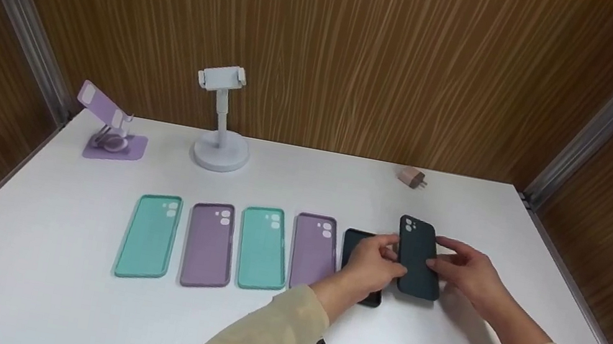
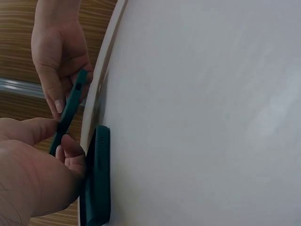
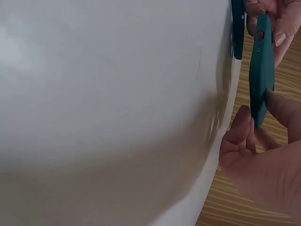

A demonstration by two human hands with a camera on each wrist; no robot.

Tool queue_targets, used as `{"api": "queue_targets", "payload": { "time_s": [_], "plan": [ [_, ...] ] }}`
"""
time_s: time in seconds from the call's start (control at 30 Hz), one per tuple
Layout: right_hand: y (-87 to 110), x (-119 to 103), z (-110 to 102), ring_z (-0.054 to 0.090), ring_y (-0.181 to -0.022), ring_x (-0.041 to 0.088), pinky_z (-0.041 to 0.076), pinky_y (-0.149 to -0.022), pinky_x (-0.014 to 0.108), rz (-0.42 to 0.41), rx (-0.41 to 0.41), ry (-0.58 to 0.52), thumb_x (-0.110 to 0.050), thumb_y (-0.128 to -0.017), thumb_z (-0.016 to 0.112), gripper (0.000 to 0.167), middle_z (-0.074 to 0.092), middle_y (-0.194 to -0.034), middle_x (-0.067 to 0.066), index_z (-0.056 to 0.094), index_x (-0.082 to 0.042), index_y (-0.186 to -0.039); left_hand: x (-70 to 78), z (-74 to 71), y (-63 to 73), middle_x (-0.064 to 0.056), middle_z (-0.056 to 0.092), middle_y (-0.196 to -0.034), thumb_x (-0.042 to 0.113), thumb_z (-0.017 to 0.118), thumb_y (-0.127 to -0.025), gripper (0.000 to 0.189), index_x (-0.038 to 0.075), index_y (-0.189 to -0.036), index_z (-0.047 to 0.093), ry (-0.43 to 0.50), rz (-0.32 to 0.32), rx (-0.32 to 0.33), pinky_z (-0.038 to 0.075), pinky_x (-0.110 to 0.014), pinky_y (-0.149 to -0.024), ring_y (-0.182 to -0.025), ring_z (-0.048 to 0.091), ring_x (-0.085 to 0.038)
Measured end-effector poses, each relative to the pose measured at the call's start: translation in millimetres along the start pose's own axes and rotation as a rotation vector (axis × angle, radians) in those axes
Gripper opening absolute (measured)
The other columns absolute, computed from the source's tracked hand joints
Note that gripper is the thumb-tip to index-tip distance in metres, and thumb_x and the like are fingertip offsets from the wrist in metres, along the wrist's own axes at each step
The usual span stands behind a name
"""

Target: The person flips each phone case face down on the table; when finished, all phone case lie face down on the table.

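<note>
A dark green phone case [image 1: 418,261] with camera cutouts at its upper left is held tilted above the table, back side up. My left hand [image 1: 371,262] pinches its left edge and my right hand [image 1: 469,270] pinches its right edge. In the left wrist view the held phone case [image 2: 71,106] appears edge-on between both hands. A second dark phone case [image 1: 354,243] lies on the table beneath my left hand, partly hidden by it. The right wrist view shows the held case [image 3: 262,70] with a port opening in its end.
Left of the hands lie a purple case [image 1: 315,249], a teal case [image 1: 264,249], another purple case [image 1: 210,246] and another teal case [image 1: 148,237], in a row. Behind stand a purple phone stand [image 1: 104,105], a white phone stand [image 1: 220,150] and a charger plug [image 1: 411,177].
</note>
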State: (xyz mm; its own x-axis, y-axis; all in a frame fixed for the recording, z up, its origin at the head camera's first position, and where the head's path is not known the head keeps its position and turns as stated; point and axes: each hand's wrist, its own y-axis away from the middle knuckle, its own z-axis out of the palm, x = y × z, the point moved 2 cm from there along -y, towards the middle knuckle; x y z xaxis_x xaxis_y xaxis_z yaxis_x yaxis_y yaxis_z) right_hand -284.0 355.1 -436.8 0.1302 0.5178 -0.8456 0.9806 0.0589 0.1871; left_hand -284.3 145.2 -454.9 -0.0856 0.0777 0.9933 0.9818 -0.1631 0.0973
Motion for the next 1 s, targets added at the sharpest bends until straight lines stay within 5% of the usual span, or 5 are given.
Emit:
{"api": "queue_targets", "payload": {
  "time_s": [0.23, 0.63, 1.0],
  "plan": [
    [-3.6, 1, 2, 0.062, -0.105, 0.028, 0.057, -0.078, 0.033, 0.000, 0.029, 0.041, -0.021, -0.101, 0.074, 0.071, 0.062, -0.138, 0.027, 0.041, -0.006, -0.162, -2.4, 0.3, -1.0, -0.003, 0.064, -0.094, -0.010, 0.081, -0.083, 0.059, 0.007, -0.138, 0.069, -0.051, -0.015, 0.035, 0.053, -0.025, -0.069, -0.080, 0.057, -0.010],
    [-7.6, 10, 2, 0.061, -0.115, 0.031, 0.053, -0.085, 0.026, -0.064, 0.028, 0.107, -0.019, -0.101, 0.074, 0.069, 0.065, -0.134, 0.024, 0.043, -0.004, -0.161, -5.6, 1.9, -1.8, 0.000, 0.068, -0.098, -0.009, 0.082, -0.082, 0.060, 0.005, -0.139, 0.069, -0.220, 0.062, 0.032, 0.053, -0.025, -0.087, -0.087, 0.061, -0.008],
    [-6.2, 13, 1, 0.056, -0.130, 0.043, 0.047, -0.110, 0.054, -0.070, -0.021, 0.141, -0.021, -0.101, 0.074, 0.069, 0.060, -0.142, 0.024, 0.044, -0.002, -0.160, -5.4, 4.9, -2.4, -0.006, 0.074, -0.116, -0.005, 0.081, -0.086, 0.059, 0.004, -0.142, 0.066, -0.284, 0.065, 0.012, 0.052, -0.030, -0.101, -0.111, 0.067, -0.017]
  ]
}}
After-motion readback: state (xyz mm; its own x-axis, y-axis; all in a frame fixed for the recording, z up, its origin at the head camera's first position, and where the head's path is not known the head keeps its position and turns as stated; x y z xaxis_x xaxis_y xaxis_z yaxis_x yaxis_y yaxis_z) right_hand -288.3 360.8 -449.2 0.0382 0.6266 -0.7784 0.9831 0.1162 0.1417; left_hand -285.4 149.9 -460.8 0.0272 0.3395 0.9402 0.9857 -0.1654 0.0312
